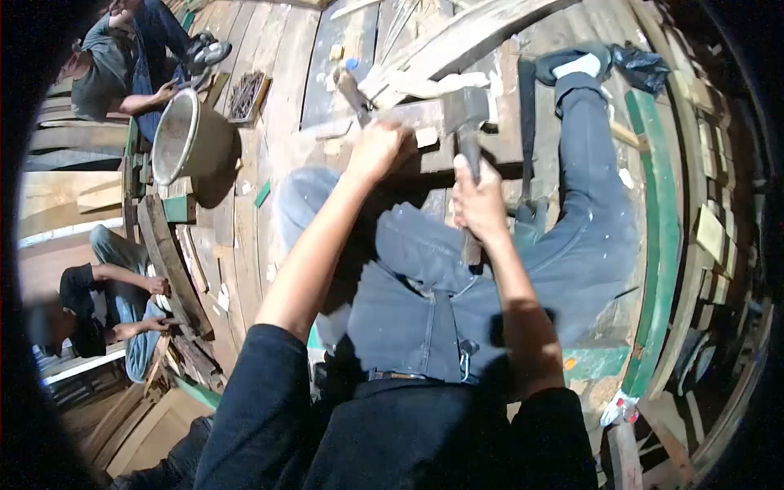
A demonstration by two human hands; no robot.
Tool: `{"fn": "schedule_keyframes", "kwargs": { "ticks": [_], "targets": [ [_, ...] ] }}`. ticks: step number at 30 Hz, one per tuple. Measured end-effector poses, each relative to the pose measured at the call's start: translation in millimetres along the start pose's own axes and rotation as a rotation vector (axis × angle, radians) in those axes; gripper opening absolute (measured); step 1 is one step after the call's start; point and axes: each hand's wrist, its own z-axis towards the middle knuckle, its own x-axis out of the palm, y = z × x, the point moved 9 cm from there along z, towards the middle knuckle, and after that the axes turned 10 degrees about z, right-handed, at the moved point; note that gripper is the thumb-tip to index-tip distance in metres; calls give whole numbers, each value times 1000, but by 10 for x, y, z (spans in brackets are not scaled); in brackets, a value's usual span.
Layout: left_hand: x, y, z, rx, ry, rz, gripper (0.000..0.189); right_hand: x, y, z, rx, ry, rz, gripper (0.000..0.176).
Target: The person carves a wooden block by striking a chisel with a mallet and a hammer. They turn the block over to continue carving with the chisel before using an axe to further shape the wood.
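Observation:
I sit on a plank floor with my legs in grey jeans spread out before me. My right hand [479,198] grips the handle of a heavy hammer [465,113], whose dark head is raised over a wooden piece [425,114] between my knees. My left hand [378,149] is closed around a chisel-like tool [352,90] with a wooden handle, held against that wooden piece. My right foot in a dark shoe [581,61] rests further out on the planks.
A metal pot [181,135] stands to the left beside a tray of nails [247,94]. Two other people sit at the left, one at top [114,69], one lower down [98,306]. Green-painted curved timbers [657,245] run along the right. Wood chips litter the planks.

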Motion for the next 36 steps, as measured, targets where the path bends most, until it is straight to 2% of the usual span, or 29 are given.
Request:
{"fn": "schedule_keyframes", "kwargs": {
  "ticks": [1, 2, 4, 5, 6, 7, 10, 12, 13, 14, 15, 16, 18, 20, 22, 23, 25, 26, 27, 30, 34, 36],
  "targets": [
    [65, 18, -46, -33, 51, -4, 28, -25, 101, -16, -117, 24, 0, 30],
    [-51, -62, -79, -12, -4, 46, 29, 12, 277, -106, -188, 65, 34, 29],
    [-96, -70, -63, 25, -87, -27, 18, 84, 460, -188, -203, 99, 82, 29],
    [-48, -68, -30, 22, 3, -36, 18, 93, 494, -188, -232, 52, 58, 29],
    [-27, -70, -12, 19, 88, -43, 18, 28, 416, -104, -335, -25, -103, 29],
    [-119, -79, -34, 32, -70, -16, 16, -9, 248, 9, -347, -37, -214, 30],
    [-114, -88, -26, 54, -65, 27, 16, -97, -220, 256, -176, 27, -464, 37],
    [-182, -100, 9, 43, -78, -6, 16, -193, -312, 246, -70, 63, -276, 37],
    [-182, -86, -5, 33, -106, -2, 16, -55, -202, 115, 37, 97, -18, 31],
    [-184, -92, -55, 18, -126, -1, 17, -19, -74, 63, -40, 103, 10, 30],
    [-86, -67, -70, -24, -33, 4, 19, -4, 86, 36, -127, 111, 1, 29],
    [-81, -125, -118, 7, -48, 10, 21, -4, 237, 6, -214, 118, -6, 28],
    [-146, -223, -135, 82, -95, 33, 27, -14, 359, -23, -239, 162, 76, 28],
    [-153, -242, -140, 90, -112, 54, 31, -92, 353, -47, -258, 119, 63, 29],
    [-211, -254, -178, 68, -174, -31, 28, -199, 194, -18, -175, 104, 94, 30],
    [-218, -263, -184, 76, -191, -15, 34, -254, 121, -10, -140, 82, 89, 31],
    [-164, -253, -184, 71, -109, 2, 37, -337, -43, 44, -48, 53, 106, 33],
    [-130, -244, -155, 73, -73, 15, 38, -349, -102, 79, -30, 46, 107, 33],
    [-74, -178, -151, 50, -159, 13, 44, -362, -152, 108, -18, 44, 125, 33],
    [-105, -107, -123, 14, -145, 32, 48, -317, -161, 136, -12, 47, 143, 34],
    [-116, -96, -142, 33, -102, 16, 48, -223, -220, 116, 20, 75, 128, 35],
    [-92, -56, -120, -10, -61, 25, 41, -181, -298, 92, 48, 81, 106, 35]
  ]
}}
